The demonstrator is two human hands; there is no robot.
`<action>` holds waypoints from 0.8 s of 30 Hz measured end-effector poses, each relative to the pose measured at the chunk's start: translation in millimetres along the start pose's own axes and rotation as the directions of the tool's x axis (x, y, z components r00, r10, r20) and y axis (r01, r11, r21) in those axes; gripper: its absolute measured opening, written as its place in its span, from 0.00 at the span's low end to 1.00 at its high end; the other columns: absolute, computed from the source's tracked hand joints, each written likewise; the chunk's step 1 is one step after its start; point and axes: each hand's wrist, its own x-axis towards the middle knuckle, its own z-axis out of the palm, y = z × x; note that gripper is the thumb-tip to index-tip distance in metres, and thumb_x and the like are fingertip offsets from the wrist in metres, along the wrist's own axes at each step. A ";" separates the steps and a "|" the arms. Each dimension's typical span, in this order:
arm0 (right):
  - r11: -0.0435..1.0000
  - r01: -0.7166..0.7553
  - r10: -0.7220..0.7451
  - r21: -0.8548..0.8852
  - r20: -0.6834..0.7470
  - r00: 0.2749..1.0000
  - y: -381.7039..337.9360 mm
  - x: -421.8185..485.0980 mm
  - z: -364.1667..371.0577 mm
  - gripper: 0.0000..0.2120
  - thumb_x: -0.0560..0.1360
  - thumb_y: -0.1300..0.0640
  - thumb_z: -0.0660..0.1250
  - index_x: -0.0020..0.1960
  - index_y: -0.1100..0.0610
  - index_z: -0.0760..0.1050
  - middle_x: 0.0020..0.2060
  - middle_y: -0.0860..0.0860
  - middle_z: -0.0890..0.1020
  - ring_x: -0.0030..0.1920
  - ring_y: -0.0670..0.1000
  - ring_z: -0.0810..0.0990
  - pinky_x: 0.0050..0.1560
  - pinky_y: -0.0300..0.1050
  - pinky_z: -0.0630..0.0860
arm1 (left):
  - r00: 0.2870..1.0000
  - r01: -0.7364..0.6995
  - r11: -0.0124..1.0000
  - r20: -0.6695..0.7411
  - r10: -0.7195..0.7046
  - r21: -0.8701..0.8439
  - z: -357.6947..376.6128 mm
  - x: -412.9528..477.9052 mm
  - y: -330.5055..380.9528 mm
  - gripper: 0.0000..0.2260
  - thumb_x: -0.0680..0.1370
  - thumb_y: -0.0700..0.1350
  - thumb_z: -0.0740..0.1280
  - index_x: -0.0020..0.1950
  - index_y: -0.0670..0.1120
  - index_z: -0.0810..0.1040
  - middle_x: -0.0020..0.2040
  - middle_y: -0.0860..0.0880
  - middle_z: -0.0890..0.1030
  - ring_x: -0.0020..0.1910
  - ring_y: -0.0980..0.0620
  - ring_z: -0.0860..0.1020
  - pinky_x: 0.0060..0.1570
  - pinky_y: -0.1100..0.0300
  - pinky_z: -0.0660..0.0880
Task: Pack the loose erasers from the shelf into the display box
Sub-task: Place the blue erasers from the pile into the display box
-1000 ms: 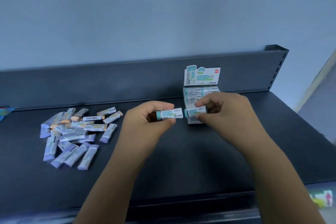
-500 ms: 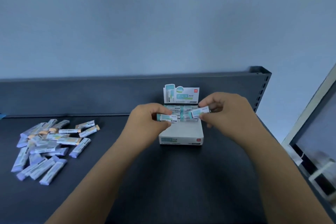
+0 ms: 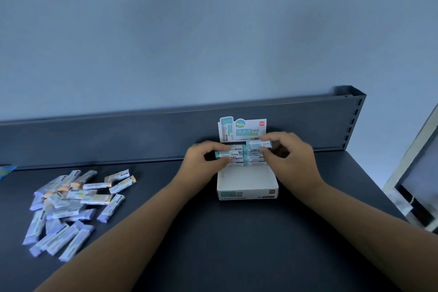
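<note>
A white display box (image 3: 246,184) with an upright printed header card (image 3: 241,129) stands on the dark shelf against the back rail. Several teal-and-white erasers lie stacked at its back. My left hand (image 3: 203,159) pinches one teal eraser (image 3: 226,154) over the left stack. My right hand (image 3: 291,156) pinches another teal eraser (image 3: 258,144), tilted, on top of the right stack. A heap of loose wrapped erasers (image 3: 71,206), purple and orange ended, lies at the far left of the shelf.
The dark shelf (image 3: 213,244) has a raised back rail (image 3: 142,135) and a slotted upright post (image 3: 353,121) at the right end. A window frame (image 3: 417,173) shows beyond the right edge. A colourful scrap (image 3: 6,170) sits at the far left.
Both hands have carried their erasers from in front of the box to above the stacks at its back. The camera has shifted, so the box now sits nearer and more central.
</note>
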 end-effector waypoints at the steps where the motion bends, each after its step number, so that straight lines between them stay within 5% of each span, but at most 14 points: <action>1: 1.000 0.024 -0.023 -0.020 0.007 1.000 1.1 -0.4 0.8 0.14 0.72 0.64 0.77 0.55 0.52 0.84 0.42 0.41 0.78 0.40 0.46 0.80 0.46 0.40 0.79 | 1.000 0.017 0.999 -0.003 -0.017 -0.029 0.2 0.4 -2.2 0.10 0.73 0.39 0.78 0.52 0.49 0.86 0.54 0.53 0.85 0.55 0.55 0.83 0.61 0.52 0.79; 8: 0.981 0.160 -0.155 -0.108 0.049 0.987 3.4 -1.3 1.5 0.14 0.72 0.61 0.78 0.56 0.55 0.84 0.44 0.36 0.76 0.42 0.43 0.77 0.46 0.35 0.75 | 0.999 -0.013 1.000 -0.045 0.013 -0.011 0.6 6.5 -11.6 0.12 0.71 0.36 0.78 0.51 0.49 0.87 0.56 0.48 0.78 0.54 0.53 0.80 0.59 0.60 0.77; 18: 0.999 0.036 -0.036 -0.033 0.010 0.999 5.2 -0.4 2.4 0.13 0.71 0.60 0.78 0.55 0.52 0.84 0.43 0.38 0.77 0.42 0.46 0.80 0.46 0.34 0.76 | 1.000 0.002 0.997 -0.011 -0.003 -0.076 1.6 6.0 -10.4 0.12 0.70 0.35 0.79 0.49 0.50 0.88 0.58 0.45 0.76 0.57 0.50 0.79 0.64 0.55 0.77; 24: 0.975 -0.174 0.172 0.140 0.029 0.985 8.6 2.4 2.6 0.13 0.71 0.60 0.78 0.53 0.48 0.84 0.45 0.45 0.81 0.44 0.47 0.82 0.50 0.44 0.81 | 0.985 -0.132 0.985 -0.094 0.143 0.108 6.3 5.6 -12.0 0.13 0.71 0.37 0.79 0.52 0.49 0.88 0.50 0.49 0.71 0.48 0.60 0.73 0.52 0.72 0.70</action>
